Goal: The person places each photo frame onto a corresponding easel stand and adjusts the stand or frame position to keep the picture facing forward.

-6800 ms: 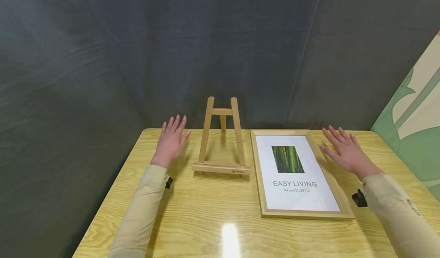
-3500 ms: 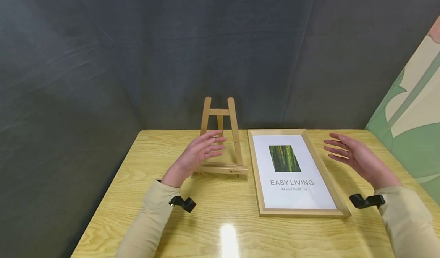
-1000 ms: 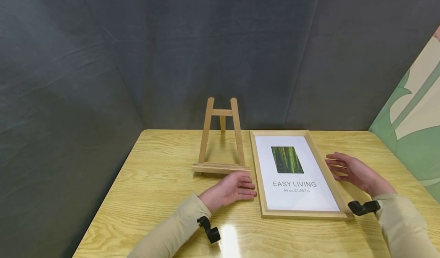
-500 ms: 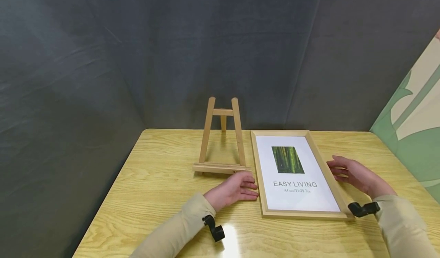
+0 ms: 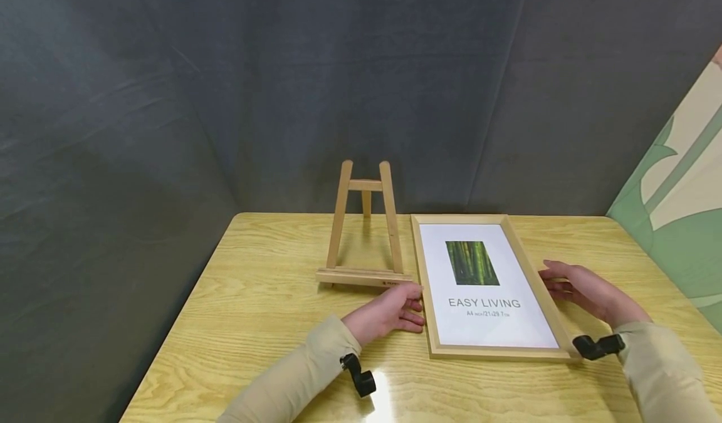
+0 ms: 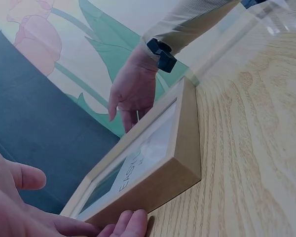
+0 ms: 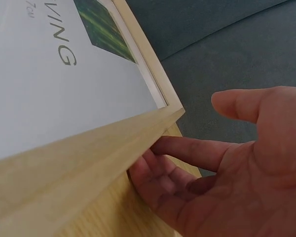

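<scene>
A pale wooden picture frame [image 5: 489,285] lies flat on the table, with a white insert printed EASY LIVING and a green bamboo picture. At its left side is my left hand [image 5: 389,313], fingertips against the frame's outer edge and thumb raised in the left wrist view. My right hand [image 5: 589,291] is at the opposite side. In the right wrist view its fingers [image 7: 197,150] reach to the underside of the edge, their tips partly hidden, while the thumb stays apart. A small wooden easel [image 5: 363,276] stands upright just left of the frame.
The wood-grain table [image 5: 254,323] has rounded back corners. Behind it and to the left hangs a dark grey cloth [image 5: 361,84]. A wall with painted green leaves [image 5: 688,210] is on the right. Small black cameras [image 5: 361,379] are worn at both wrists.
From above the table, both hands have come down to the frame's two sides. Over the last second the left hand has shifted slightly right, against the edge. Frame and easel have stayed put.
</scene>
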Demonstrator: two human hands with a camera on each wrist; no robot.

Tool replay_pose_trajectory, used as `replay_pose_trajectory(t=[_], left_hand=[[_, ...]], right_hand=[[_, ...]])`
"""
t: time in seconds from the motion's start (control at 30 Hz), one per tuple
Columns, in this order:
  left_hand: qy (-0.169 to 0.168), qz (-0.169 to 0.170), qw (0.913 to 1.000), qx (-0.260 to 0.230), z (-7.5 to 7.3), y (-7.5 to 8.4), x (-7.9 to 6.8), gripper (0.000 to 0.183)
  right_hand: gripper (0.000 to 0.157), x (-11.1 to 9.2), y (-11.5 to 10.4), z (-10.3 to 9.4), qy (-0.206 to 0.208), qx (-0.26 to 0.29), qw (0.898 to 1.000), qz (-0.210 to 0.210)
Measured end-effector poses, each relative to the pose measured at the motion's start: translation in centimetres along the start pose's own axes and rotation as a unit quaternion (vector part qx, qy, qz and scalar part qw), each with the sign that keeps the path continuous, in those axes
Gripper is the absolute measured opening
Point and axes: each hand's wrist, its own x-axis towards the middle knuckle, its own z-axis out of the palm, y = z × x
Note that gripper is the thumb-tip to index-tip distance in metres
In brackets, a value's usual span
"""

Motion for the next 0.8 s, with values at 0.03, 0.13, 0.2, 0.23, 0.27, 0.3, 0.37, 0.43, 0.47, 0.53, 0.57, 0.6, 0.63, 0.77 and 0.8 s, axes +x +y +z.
replay_pose_trajectory(t=[0.03, 0.13, 0.2, 0.23, 0.27, 0.3, 0.37, 0.43, 0.47, 0.53, 0.57, 0.6, 0.63, 0.77, 0.8], left_hand=[[0.002, 0.001, 1.0, 0.004, 0.09, 0.03, -0.01, 0.034], [0.004, 0.002, 0.9999, 0.016, 0.19, 0.0, 0.04, 0.028], [0.006, 0.003, 0.9997, 0.024, 0.17, -0.02, 0.07, 0.025], [0.006, 0.003, 0.9997, 0.025, 0.15, -0.04, 0.09, 0.023], [0.005, 0.003, 0.9996, 0.026, 0.1, -0.07, 0.13, 0.022], [0.002, 0.002, 0.9996, 0.028, 0.05, -0.08, 0.15, 0.022], [0.001, 0.002, 0.9996, 0.029, -0.07, -0.11, 0.24, 0.02], [-0.003, 0.001, 0.9996, 0.029, -0.2, -0.14, 0.29, 0.02], [-0.003, 0.0, 0.9996, 0.029, -0.26, -0.17, 0.33, 0.02], [-0.004, -0.001, 0.9996, 0.027, -0.33, -0.21, 0.3, 0.019], [-0.004, -0.002, 0.9997, 0.026, -0.36, -0.23, 0.26, 0.019], [-0.005, -0.001, 0.9996, 0.026, -0.38, -0.26, 0.21, 0.019], [-0.005, -0.002, 0.9996, 0.026, -0.39, -0.26, 0.19, 0.02], [-0.008, 0.001, 0.9996, 0.025, -0.39, -0.26, 0.18, 0.022], [-0.007, 0.003, 0.9997, 0.025, -0.38, -0.27, 0.2, 0.022]], right_hand=[[0.074, -0.03, -0.04, 0.0, 0.0, 0.001, 1.0, 0.0], [0.075, -0.17, -0.13, 0.03, -0.004, 0.002, 1.0, -0.001], [0.076, -0.27, -0.18, 0.04, -0.007, 0.006, 1.0, -0.002], [0.077, -0.32, -0.18, 0.04, -0.009, 0.007, 1.0, -0.003], [0.078, -0.38, -0.17, 0.03, -0.01, 0.008, 1.0, -0.003], [0.078, -0.42, -0.14, 0.0, -0.011, 0.01, 1.0, -0.003], [0.08, -0.39, -0.12, -0.02, -0.012, 0.011, 1.0, -0.003], [0.08, -0.37, -0.07, -0.05, -0.011, 0.009, 1.0, -0.004], [0.08, -0.36, -0.05, -0.08, -0.01, 0.007, 1.0, -0.004], [0.08, -0.35, 0.01, -0.12, -0.009, 0.001, 1.0, -0.005], [0.08, -0.36, 0.04, -0.14, -0.01, -0.002, 1.0, -0.007], [0.08, -0.37, 0.06, -0.15, -0.01, -0.006, 1.0, -0.008], [0.079, -0.36, 0.1, -0.17, -0.01, -0.008, 1.0, -0.009], [0.076, -0.41, 0.16, -0.23, -0.015, -0.005, 1.0, -0.013], [0.075, -0.41, 0.18, -0.26, -0.017, 0.001, 1.0, -0.013]])
